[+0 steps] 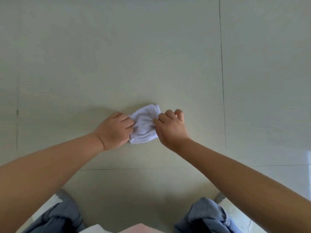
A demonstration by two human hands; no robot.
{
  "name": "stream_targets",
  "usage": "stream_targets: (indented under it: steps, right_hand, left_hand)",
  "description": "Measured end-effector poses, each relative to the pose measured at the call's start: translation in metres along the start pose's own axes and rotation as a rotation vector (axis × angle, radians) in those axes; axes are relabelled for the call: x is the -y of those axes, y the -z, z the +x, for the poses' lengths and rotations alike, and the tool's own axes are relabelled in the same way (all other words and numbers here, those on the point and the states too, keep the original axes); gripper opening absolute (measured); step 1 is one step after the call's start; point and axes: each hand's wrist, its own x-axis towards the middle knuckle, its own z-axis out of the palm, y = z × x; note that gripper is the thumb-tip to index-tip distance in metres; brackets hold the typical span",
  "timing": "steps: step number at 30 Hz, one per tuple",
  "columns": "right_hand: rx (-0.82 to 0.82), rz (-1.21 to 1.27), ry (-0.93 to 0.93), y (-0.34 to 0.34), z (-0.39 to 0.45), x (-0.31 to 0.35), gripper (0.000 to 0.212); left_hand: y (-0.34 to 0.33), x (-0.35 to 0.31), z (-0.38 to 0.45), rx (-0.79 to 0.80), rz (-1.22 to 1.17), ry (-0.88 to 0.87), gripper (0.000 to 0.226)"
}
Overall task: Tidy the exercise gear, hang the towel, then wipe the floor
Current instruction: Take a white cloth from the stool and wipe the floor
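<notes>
Cloth [145, 124] bunched on floor [117, 56], pinched between both hands' fingers [129, 122]

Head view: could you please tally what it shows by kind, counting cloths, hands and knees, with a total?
White cloth, bunched on the floor tiles: 1
Hands gripping that cloth, left hand and right hand: 2
Knees in blue denim, one on the left and one on the right: 2
Total: 5
</notes>
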Motion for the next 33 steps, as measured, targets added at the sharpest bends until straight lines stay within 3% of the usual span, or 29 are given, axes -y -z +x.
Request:
stream_targets:
  steps: [3,7,10,14,17,20,25,28,33]
  right_hand:
    - [0.007,-0.030,-0.027,0.004,-0.062,-0.010,0.015]
    - [-0.014,-0.114,-0.159,0.016,-0.109,-0.042,0.017]
    - [-0.070,-0.171,-0.300,0.020,-0.088,-0.065,0.012]
    - [-0.124,-0.171,-0.443,0.015,-0.026,-0.080,0.016]
    - [-0.025,-0.176,-0.407,0.016,0.011,-0.072,0.027]
    - [0.018,-0.180,-0.298,0.017,0.022,-0.062,0.027]
    - [-0.051,-0.221,-0.187,0.013,0.013,-0.063,0.021]
    - [-0.091,-0.236,-0.162,0.015,0.010,-0.068,0.021]
    - [-0.027,-0.185,-0.190,0.036,0.006,-0.058,0.034]
  left_hand:
    - [-0.009,-0.032,0.011,-0.093,-0.065,-0.121,0.022]
    - [-0.013,-0.081,0.050,-0.149,-0.067,-0.111,0.026]
    - [-0.010,-0.081,0.087,-0.160,-0.069,-0.010,0.026]
    - [-0.001,-0.031,0.119,-0.054,-0.016,0.096,0.028]
    - [0.017,0.013,0.118,0.011,0.038,0.101,0.020]
    - [0.025,0.032,0.106,-0.004,-0.003,0.080,0.031]
    - [0.013,0.011,0.101,-0.085,-0.152,0.104,0.028]
    - [0.009,-0.002,0.107,-0.098,-0.179,0.136,0.011]
    - [0.032,-0.002,0.104,-0.003,-0.190,0.277,0.036]
